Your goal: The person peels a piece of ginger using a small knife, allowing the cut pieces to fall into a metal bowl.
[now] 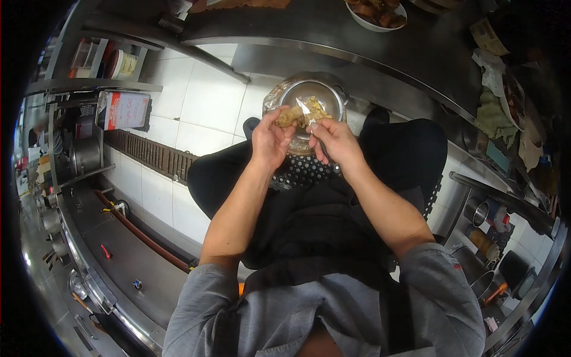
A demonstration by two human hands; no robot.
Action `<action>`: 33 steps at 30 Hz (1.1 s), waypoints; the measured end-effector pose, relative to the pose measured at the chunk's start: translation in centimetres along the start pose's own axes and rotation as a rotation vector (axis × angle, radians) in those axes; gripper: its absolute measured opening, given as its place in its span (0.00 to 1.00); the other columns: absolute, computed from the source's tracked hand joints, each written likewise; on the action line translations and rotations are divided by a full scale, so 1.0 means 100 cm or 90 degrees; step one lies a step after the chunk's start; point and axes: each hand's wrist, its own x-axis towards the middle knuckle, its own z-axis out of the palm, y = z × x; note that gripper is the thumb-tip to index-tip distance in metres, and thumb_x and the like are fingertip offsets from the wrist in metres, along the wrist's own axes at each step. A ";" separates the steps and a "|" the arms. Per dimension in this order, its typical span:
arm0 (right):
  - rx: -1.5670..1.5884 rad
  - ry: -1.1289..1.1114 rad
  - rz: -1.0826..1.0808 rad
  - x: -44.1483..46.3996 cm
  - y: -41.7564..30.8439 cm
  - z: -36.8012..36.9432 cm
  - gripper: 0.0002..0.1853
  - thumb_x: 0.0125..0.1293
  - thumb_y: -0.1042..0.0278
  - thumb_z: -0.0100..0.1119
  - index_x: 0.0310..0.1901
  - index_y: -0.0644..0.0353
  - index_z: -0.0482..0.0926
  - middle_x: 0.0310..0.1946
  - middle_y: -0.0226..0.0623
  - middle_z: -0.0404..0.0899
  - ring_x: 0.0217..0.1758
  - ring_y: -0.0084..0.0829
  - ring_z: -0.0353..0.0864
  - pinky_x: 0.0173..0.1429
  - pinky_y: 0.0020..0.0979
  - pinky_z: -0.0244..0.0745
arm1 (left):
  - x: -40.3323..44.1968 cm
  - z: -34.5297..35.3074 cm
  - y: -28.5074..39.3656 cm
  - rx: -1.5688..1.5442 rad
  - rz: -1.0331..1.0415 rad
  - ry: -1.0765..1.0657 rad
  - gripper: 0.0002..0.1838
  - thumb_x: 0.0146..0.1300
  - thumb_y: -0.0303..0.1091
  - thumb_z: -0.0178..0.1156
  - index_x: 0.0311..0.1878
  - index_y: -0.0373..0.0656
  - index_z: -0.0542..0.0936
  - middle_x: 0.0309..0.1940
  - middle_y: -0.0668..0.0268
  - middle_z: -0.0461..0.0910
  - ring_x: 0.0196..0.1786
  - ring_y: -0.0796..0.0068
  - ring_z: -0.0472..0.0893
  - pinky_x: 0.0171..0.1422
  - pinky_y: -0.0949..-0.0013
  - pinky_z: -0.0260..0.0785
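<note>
My left hand has its fingertips closed around a tan, knobbly piece that looks like ginger root. Closed on a small knife, my right hand keeps the pale blade beside the root, its dark handle running under the palm. Both hands are close together over the near side of a round metal bowl. Yellowish pieces show in the bowl, partly covered by the hands. Whether the blade touches the root, I cannot tell.
Crinkled plastic surrounds the bowl between my knees. A steel counter stands ahead, bearing a white bowl of brown food. A drain grate crosses the tiled floor at left, near a shelf with a labelled box. Pans are at right.
</note>
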 end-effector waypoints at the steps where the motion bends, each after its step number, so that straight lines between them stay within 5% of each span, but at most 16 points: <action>1: 0.000 0.002 0.000 -0.001 0.000 0.000 0.11 0.72 0.68 0.50 0.40 0.69 0.78 0.24 0.35 0.77 0.14 0.22 0.72 0.15 0.25 0.65 | 0.000 0.000 0.000 -0.009 0.002 0.006 0.16 0.71 0.39 0.49 0.53 0.37 0.71 0.37 0.55 0.78 0.25 0.75 0.70 0.23 0.77 0.55; 33: -0.018 0.014 0.006 -0.002 0.000 0.013 0.13 0.72 0.67 0.51 0.33 0.67 0.76 0.22 0.33 0.76 0.14 0.23 0.74 0.14 0.25 0.65 | 0.005 0.003 -0.006 0.009 0.049 0.032 0.13 0.70 0.38 0.50 0.50 0.40 0.73 0.38 0.61 0.77 0.25 0.77 0.68 0.23 0.76 0.52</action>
